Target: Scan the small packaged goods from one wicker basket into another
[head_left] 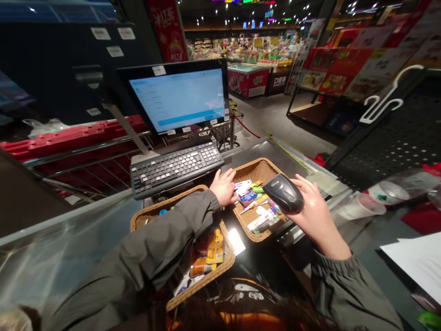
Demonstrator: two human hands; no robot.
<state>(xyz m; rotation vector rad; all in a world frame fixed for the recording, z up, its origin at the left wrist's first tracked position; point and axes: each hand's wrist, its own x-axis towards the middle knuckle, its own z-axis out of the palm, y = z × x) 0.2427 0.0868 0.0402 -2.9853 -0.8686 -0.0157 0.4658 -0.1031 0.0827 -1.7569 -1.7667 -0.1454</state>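
The scanner [283, 192], black and rounded, sits in the right hand [312, 209], whose palm is under it and whose fingers wrap its far side, so the head sticks out to the left of the grip, over the right half of a wicker basket [255, 166]. A pale mark on the scanner's top may be a brand, but it is too small to read. Below it, in that basket, lie small packets [248, 195] in blue, white, green and pink; their printing is too blurred to make out. The left hand [224, 186] comes in from a grey sleeve and rests, fingers down, on the packets at the basket's left rim; whether it pinches one cannot be told. A second wicker basket [206, 285] stands just beside the first, nearer the person and partly under the left arm, with orange pouches [215, 246] in it. A white card [236, 241] lies on the dark counter between the two baskets. Behind them is a grey keyboard [175, 168], and above it a lit monitor [181, 97] with a white sticker on its top frame; the screen text is unreadable. A red banner [168, 30] with white characters hangs further back, and a chest freezer [248, 79] stands in the aisle. To the right are a clear plastic cup [361, 207], a black perforated panel [396, 138] with a white hook [389, 99], and a white sheet [416, 262].
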